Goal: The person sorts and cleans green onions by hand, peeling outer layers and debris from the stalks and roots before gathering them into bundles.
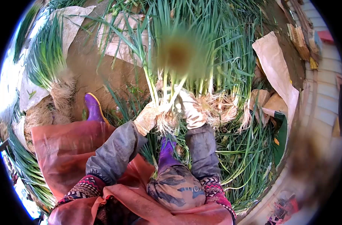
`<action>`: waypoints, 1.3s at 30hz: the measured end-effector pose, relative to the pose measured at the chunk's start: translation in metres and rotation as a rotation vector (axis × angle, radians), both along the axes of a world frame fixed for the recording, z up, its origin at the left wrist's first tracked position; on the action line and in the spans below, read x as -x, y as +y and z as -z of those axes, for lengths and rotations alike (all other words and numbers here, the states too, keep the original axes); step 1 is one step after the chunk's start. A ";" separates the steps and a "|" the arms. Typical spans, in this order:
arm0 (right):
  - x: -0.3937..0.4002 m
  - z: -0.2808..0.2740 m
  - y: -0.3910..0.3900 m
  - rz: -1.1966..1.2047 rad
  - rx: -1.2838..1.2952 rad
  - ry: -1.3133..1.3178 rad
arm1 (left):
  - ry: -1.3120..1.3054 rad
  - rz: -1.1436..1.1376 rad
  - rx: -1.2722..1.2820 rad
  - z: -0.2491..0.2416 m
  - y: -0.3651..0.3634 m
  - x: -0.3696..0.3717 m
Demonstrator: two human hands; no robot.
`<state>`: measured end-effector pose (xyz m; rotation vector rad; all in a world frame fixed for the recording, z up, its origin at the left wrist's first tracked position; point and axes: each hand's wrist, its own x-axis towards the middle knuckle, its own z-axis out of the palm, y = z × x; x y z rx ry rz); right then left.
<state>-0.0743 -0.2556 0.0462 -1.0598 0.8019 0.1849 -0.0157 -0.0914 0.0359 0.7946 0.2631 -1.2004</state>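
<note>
Both my hands wear pale, soiled work gloves and meet at the root end of some green onions in front of me. My left hand is closed around the white lower stalks, with stringy roots hanging below. On the other side, my right hand is curled against the same stalks, its fingers partly hidden among them. Long green leaves stretch away from me in a thick heap. A blurred brown spot covers part of it.
To the left lies a bundle of green onions with bushy roots. Loose leaves are strewn at the right. Brown paper sheets lie around the heap. Purple boots and a reddish apron are close below my arms.
</note>
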 end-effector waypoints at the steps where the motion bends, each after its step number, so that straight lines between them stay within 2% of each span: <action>1: -0.003 0.004 0.008 0.066 0.029 -0.065 | 0.041 -0.044 0.020 -0.007 0.001 -0.001; 2: -0.004 0.005 0.007 0.073 0.045 -0.117 | 0.035 -0.051 0.013 -0.006 0.004 -0.003; 4: -0.008 0.001 0.010 0.103 0.349 -0.090 | 0.017 0.028 0.036 -0.003 0.012 -0.007; 5: -0.006 0.017 0.011 0.227 0.178 -0.173 | 0.063 0.041 0.131 -0.001 0.014 -0.009; 6: -0.003 0.020 0.007 0.302 0.198 -0.075 | 0.065 0.043 0.131 0.001 0.016 -0.009; 7: 0.006 0.043 -0.004 0.404 0.159 -0.159 | 0.116 0.028 0.175 0.000 0.016 -0.009; 8: 0.004 0.041 -0.008 0.502 0.121 -0.245 | 0.166 0.010 0.221 -0.003 0.015 -0.009; 9: 0.011 0.036 -0.012 0.530 0.139 -0.116 | 0.212 -0.027 0.253 -0.008 0.014 -0.007; 10: 0.006 0.037 -0.015 0.422 0.247 -0.107 | 0.217 -0.024 0.255 -0.007 0.015 -0.004; 12: -0.020 -0.020 0.001 0.302 0.052 -0.025 | 0.243 -0.095 0.150 0.002 0.021 -0.002; 13: -0.027 -0.017 0.002 0.136 -0.026 -0.053 | 0.310 -0.113 0.162 0.005 0.023 0.000; 15: -0.039 -0.010 0.007 0.066 -0.297 -0.125 | 0.349 -0.135 0.172 0.008 0.035 0.003; 18: -0.047 -0.027 0.016 0.165 -0.148 -0.053 | 0.518 -0.116 0.275 0.007 0.045 -0.005; 20: -0.042 0.004 0.007 0.084 0.180 -0.065 | 0.464 -0.194 0.293 -0.004 0.045 -0.006; 21: -0.038 0.029 0.005 0.144 0.359 -0.113 | 0.447 -0.127 0.328 -0.017 0.038 -0.010; 22: -0.032 0.033 0.000 0.143 0.362 -0.111 | 0.429 -0.062 0.364 -0.026 0.031 -0.015; 23: -0.023 0.032 -0.008 0.357 0.480 0.026 | 0.310 -0.017 0.273 -0.017 0.032 -0.015; 24: -0.016 0.031 -0.016 0.507 0.500 0.013 | 0.310 -0.024 0.275 -0.010 0.035 -0.015; 25: -0.010 0.026 -0.024 0.653 0.527 -0.005 | 0.183 0.054 0.153 -0.005 0.038 -0.016; 26: -0.008 0.011 -0.027 0.732 0.453 -0.172 | 0.059 0.130 0.026 -0.003 0.041 -0.015; 27: -0.007 -0.016 -0.021 0.787 0.280 -0.160 | -0.020 0.099 0.008 -0.003 0.040 -0.014; 28: -0.012 -0.021 -0.012 0.719 0.365 -0.306 | -0.115 0.092 -0.077 0.006 0.037 -0.009; 29: -0.017 -0.025 0.001 0.608 0.265 -0.270 | -0.117 0.109 -0.149 0.014 0.038 -0.004; 32: -0.062 -0.048 0.036 0.288 0.291 0.149 | -0.117 0.121 -0.209 0.019 0.030 0.008; 33: -0.065 -0.012 0.030 0.113 0.197 0.226 | -0.118 0.027 -0.202 0.028 0.027 0.015; 34: -0.069 -0.006 0.029 -0.013 0.324 0.139 | -0.123 -0.070 -0.197 0.026 0.024 0.014; 36: -0.065 0.001 0.039 0.113 0.495 0.029 | -0.214 -0.037 -0.280 0.018 0.028 0.010; 37: -0.064 0.000 0.040 0.141 0.585 -0.081 | -0.131 -0.072 -0.259 0.011 0.025 0.011; 38: -0.063 -0.003 0.036 0.076 0.622 0.010 | -0.050 -0.104 -0.232 0.008 0.020 0.013; 39: -0.055 -0.007 0.034 0.106 0.522 0.022 | -0.129 -0.107 -0.268 0.015 0.016 0.016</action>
